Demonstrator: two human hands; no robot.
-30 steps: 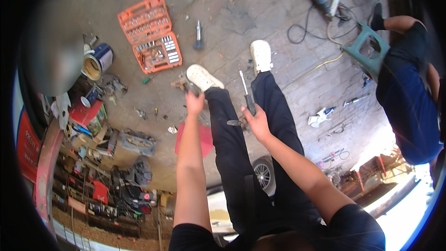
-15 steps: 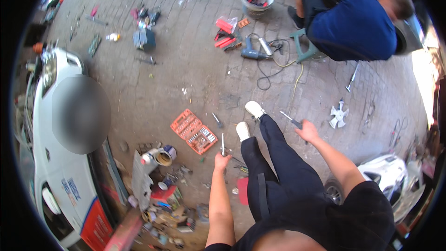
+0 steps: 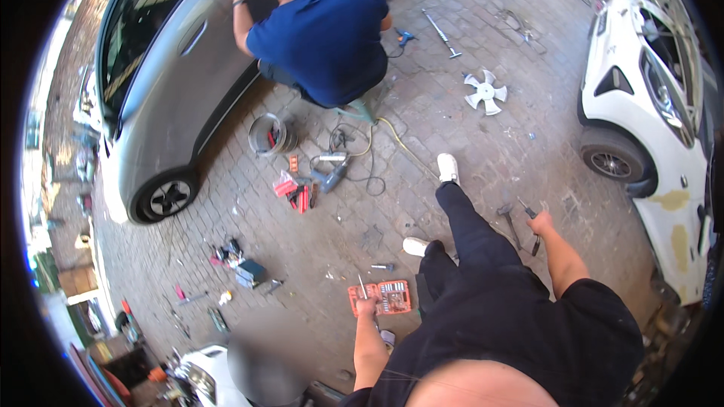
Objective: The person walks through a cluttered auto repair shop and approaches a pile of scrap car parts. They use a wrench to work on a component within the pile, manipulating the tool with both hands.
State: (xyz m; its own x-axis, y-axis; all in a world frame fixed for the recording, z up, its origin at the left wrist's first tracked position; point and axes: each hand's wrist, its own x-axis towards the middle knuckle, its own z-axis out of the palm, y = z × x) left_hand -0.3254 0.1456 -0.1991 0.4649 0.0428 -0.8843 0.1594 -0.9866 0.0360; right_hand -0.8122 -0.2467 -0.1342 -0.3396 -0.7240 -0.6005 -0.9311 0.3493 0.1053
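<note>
My left hand (image 3: 366, 307) is closed around a slim tool with a bright metal shaft (image 3: 362, 286), which looks like a screwdriver. Its handle is hidden in the fist. Below it on the ground lies an open orange socket set case (image 3: 394, 298) with rows of metal pieces. My right hand (image 3: 540, 222) grips a screwdriver-like tool (image 3: 528, 209) with a thin shaft and dark handle. A dark piece also sticks out below that fist; whether it is the same tool I cannot tell. A hammer (image 3: 509, 218) lies on the paving beside my right hand.
A person in a blue shirt (image 3: 324, 41) sits on a stool by a grey car (image 3: 215, 53). Behind my feet's line lie a bucket (image 3: 265, 136), a heat gun-like tool (image 3: 332, 175) with cables, and a white fan (image 3: 485, 93). A white car body (image 3: 618, 98) stands right.
My view has swung to the right, bringing the grey car and white car body into fuller view. My feet have shifted in a step. Both hands keep hold of their tools.
</note>
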